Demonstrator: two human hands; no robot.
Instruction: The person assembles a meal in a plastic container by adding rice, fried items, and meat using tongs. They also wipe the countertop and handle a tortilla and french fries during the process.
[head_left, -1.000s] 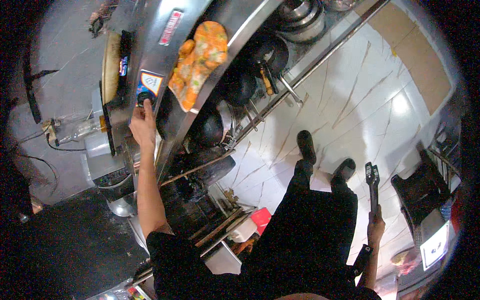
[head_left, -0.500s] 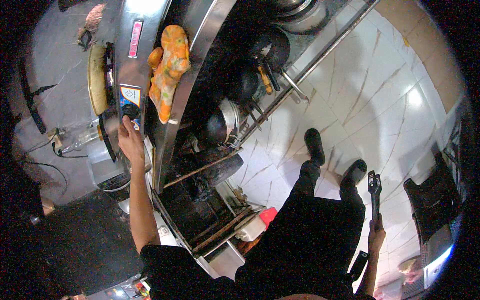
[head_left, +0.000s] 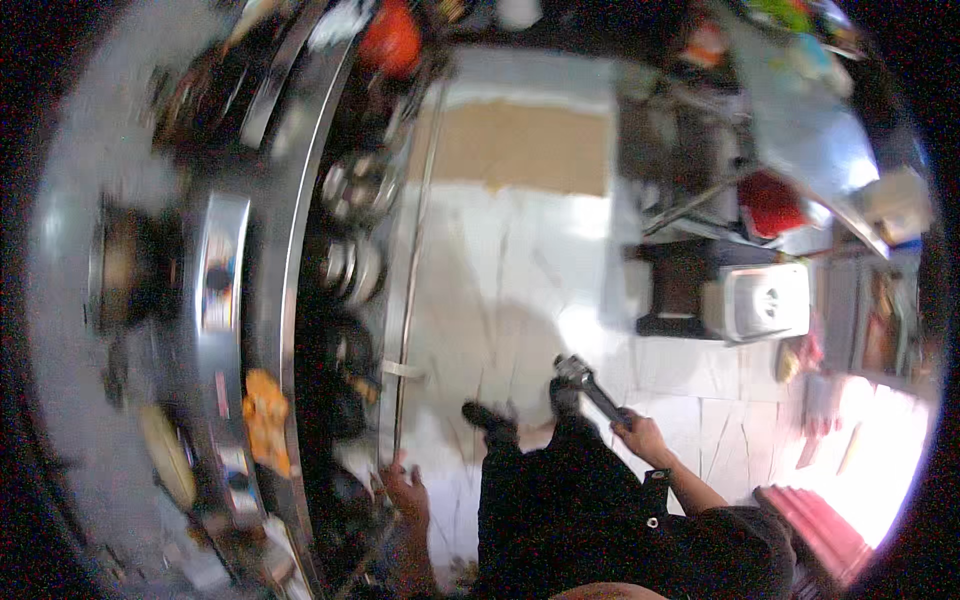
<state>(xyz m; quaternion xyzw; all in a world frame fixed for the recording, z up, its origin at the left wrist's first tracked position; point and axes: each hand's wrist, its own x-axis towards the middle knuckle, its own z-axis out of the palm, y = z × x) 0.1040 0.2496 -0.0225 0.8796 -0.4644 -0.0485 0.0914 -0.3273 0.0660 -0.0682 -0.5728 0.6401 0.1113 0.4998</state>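
My right hand (head_left: 642,440) is closed round the handle of black tongs (head_left: 597,394), held out over the floor with their head pointing forward and left. My left hand (head_left: 405,492) hangs beside the metal rail (head_left: 407,330) of the cooking counter; its fingers look stretched and apart, though motion softens them, and I see nothing in them. To its left an orange patterned cloth (head_left: 267,425) lies along the counter's steel ledge. Beyond the cloth is the steel front panel (head_left: 222,265) with dark knobs, blurred.
Pots (head_left: 352,268) and dark pans stand on the shelf under the counter, behind the rail. A tan mat (head_left: 525,145) lies on the pale tiled floor ahead. At right are a dark seat-like object (head_left: 672,290), a white basin-like container (head_left: 765,300) and a red bowl (head_left: 770,205).
My left hand has left the black knob on the panel and dropped beside the rail. The view has swung right. The tongs have swung forward and left, still in my right hand.
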